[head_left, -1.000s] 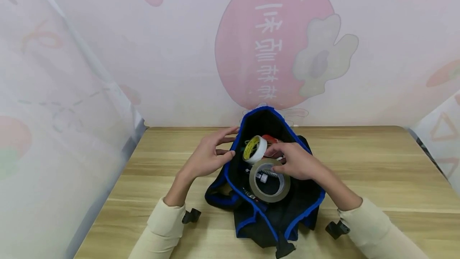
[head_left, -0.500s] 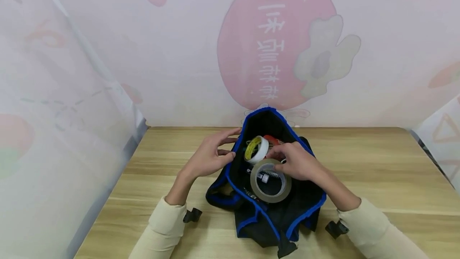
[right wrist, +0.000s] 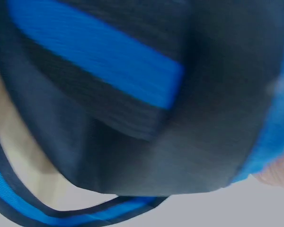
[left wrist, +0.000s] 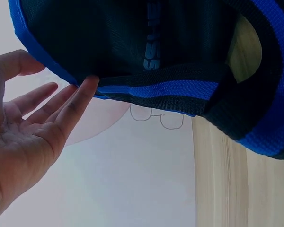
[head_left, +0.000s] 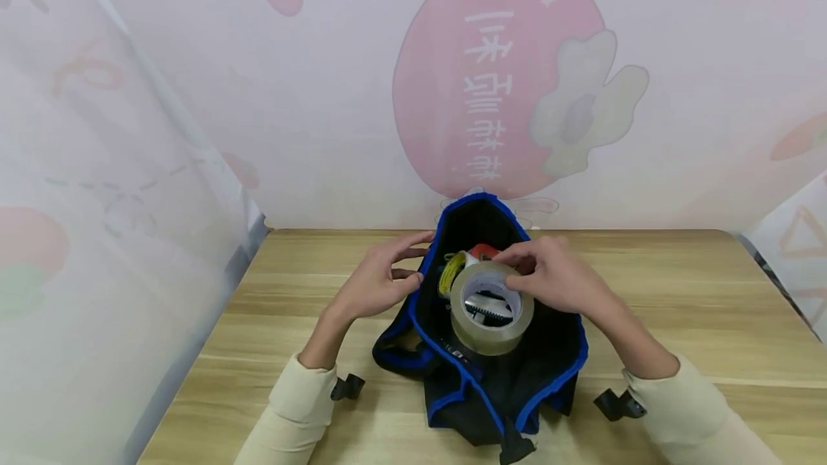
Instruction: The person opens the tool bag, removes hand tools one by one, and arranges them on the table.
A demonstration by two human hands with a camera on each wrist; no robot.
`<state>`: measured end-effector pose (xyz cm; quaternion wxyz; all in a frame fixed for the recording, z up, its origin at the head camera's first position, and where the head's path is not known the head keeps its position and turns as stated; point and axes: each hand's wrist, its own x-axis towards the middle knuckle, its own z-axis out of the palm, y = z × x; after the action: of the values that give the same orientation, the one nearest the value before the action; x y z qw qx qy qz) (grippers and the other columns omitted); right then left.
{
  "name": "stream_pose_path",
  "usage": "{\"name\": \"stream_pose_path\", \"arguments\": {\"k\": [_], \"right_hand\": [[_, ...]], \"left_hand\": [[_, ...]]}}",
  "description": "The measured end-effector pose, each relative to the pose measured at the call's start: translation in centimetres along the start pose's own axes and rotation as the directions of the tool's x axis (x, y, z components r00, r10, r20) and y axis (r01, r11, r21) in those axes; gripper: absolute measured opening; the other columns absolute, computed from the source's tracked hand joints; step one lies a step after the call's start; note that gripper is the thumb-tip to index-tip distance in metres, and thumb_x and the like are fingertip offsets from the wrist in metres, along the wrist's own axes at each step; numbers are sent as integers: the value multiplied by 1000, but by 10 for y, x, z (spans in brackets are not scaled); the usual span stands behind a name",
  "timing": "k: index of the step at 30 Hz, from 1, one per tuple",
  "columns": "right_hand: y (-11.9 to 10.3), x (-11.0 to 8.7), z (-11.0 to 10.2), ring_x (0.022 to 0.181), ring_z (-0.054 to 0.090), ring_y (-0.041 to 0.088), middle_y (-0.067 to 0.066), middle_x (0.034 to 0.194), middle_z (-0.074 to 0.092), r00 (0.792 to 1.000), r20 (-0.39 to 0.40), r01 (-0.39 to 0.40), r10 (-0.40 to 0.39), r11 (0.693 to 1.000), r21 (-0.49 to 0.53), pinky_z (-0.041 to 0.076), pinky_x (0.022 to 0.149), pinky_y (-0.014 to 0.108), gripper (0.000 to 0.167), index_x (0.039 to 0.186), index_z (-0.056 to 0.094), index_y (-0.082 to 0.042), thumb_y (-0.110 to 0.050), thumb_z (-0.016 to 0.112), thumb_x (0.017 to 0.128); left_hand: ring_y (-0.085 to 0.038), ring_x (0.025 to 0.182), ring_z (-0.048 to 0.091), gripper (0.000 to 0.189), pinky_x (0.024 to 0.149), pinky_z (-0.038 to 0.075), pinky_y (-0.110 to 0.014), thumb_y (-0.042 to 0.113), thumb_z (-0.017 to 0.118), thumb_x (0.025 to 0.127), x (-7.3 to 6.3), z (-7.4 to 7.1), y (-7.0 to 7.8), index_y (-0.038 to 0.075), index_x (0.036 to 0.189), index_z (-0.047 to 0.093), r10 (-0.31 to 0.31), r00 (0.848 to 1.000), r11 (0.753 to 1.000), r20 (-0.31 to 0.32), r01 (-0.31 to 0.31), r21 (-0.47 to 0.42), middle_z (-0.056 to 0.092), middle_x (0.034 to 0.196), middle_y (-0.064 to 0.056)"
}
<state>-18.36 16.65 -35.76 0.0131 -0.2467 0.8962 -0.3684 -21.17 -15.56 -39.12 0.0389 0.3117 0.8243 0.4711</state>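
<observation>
A black tool bag [head_left: 472,217] with blue trim stands unzipped on the table. Over its opening, my right hand [head_left: 558,275] pinches the upper right edge of a clear-brown packing tape roll [head_left: 491,339]. In the right wrist view the bag's side [right wrist: 203,132] fills most of the frame and hides the tape. My left hand [head_left: 381,271] touches the bag's left rim, fingers loosely extended; in the left wrist view the same hand [left wrist: 38,118] has a fingertip against the bag's outside. Beneath the packing tape, a smaller yellow-and-white tape roll [head_left: 452,271] lies inside the bag.
A red item [head_left: 484,251] and silver metal pieces [head_left: 487,305] show inside the bag. A strap end [head_left: 515,447] hangs toward the front edge of the wooden table [head_left: 310,264]. A printed wall cloth [head_left: 323,128] rises behind the table.
My right hand has lifted slightly with the packing tape roll, which now tilts and covers more of the smaller roll. My left hand keeps its place at the rim.
</observation>
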Motion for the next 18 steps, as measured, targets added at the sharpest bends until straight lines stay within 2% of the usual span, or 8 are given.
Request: {"name": "stream_pose_path", "arguments": {"k": [5,10,18], "right_hand": [[-7,-7,-23,91,74,17,7,105,82,996,-87,-27,27,1000,0,60,73,23,25,121,82,-7,-11,77,96],[-5,-15,-46,93,75,22,12,110,83,984,-166,-73,71,997,-5,60,72,21,26,121,82,-9,-15,79,97],[17,-33,-76,81,70,-4,19,107,81,951,-279,-132,132,991,19,59,63,20,26,121,81,-5,-13,80,96]], "left_hand": [[-32,142,62,65,102,64,-48,2,64,97,2,-2,2,14,160,52,1,1000,1000,-10,-1,21,55,162,-6],[-34,142,62,65,100,64,-50,3,66,97,3,-3,4,12,159,52,18,1000,999,-16,-18,33,56,161,-7],[-34,142,61,60,101,64,-48,4,68,99,-1,-2,1,10,157,55,6,1000,999,-18,-5,51,58,158,-11]]}}
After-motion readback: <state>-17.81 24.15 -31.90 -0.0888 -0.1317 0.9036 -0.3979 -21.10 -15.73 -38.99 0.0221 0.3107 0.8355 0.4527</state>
